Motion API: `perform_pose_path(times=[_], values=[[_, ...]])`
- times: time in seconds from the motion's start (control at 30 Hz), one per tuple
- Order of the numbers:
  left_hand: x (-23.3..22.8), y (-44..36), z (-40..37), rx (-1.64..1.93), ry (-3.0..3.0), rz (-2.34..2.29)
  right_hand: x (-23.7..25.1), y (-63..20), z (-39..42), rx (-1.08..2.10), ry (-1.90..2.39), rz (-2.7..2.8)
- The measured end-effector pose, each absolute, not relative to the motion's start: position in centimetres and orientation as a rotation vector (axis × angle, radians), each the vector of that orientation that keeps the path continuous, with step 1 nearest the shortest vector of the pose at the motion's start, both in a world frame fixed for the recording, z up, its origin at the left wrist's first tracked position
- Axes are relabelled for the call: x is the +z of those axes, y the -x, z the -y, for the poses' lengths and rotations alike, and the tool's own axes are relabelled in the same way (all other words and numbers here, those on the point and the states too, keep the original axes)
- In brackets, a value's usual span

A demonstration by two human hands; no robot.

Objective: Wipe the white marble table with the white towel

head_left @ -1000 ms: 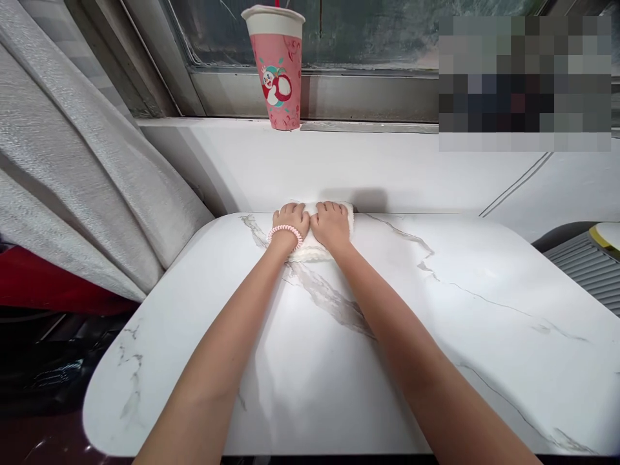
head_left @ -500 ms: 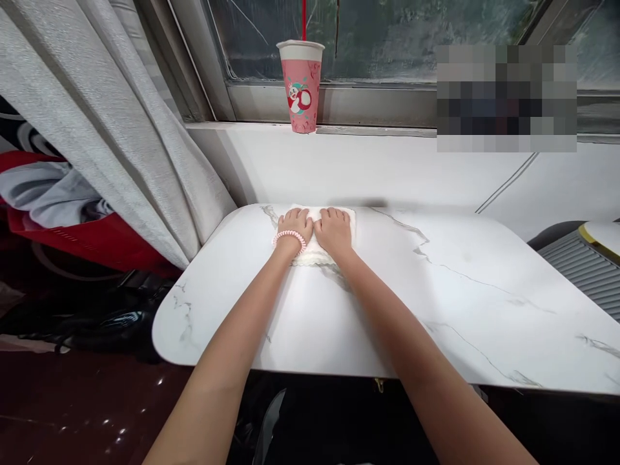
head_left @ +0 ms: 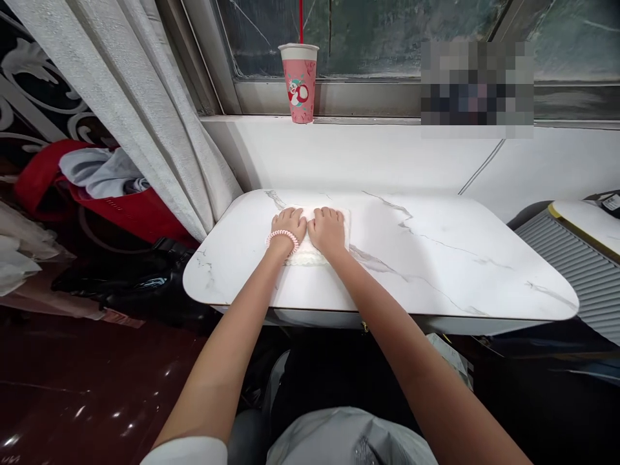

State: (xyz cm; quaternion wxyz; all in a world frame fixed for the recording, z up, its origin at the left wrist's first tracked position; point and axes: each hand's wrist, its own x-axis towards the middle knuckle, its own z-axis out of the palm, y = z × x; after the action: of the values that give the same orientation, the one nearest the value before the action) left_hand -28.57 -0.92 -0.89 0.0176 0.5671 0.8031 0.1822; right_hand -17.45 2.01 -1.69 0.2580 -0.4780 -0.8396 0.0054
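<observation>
A white cloth (head_left: 310,257) with a fluffy-looking edge lies folded or spread flat on the white marble-patterned table (head_left: 450,265), left of its middle. My left hand (head_left: 289,224), with a pink coiled band (head_left: 283,234) round the wrist, rests palm down on the cloth's left part. Beside it, my right hand (head_left: 327,229) lies palm down on the right part. The thumbs nearly meet, and the fingers of both hands point toward the wall. Much of the cloth is hidden beneath the hands.
On the window ledge stands a pink paper cup (head_left: 300,90) with a red straw. A pale curtain (head_left: 159,123) hangs at the left, by a red bag (head_left: 130,213) holding clothes. A grey ribbed surface (head_left: 571,258) is at the right.
Both hands and the cloth have slid from the table's back edge toward its front edge. The view has shifted, showing more of the table's right end and my lap.
</observation>
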Motion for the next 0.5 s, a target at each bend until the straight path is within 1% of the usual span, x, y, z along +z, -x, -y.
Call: perform_pose_path(times=[0.23,0.5], values=[[-0.5,28.6,5.9,0.506,-1.801,-2.489,-1.7,17.2,3.3,0.077,1.275,2.239],[-0.8,30.2,11.2,0.497,-1.843,-2.493,-1.3,17.9,9.3,0.061,1.259,2.289]])
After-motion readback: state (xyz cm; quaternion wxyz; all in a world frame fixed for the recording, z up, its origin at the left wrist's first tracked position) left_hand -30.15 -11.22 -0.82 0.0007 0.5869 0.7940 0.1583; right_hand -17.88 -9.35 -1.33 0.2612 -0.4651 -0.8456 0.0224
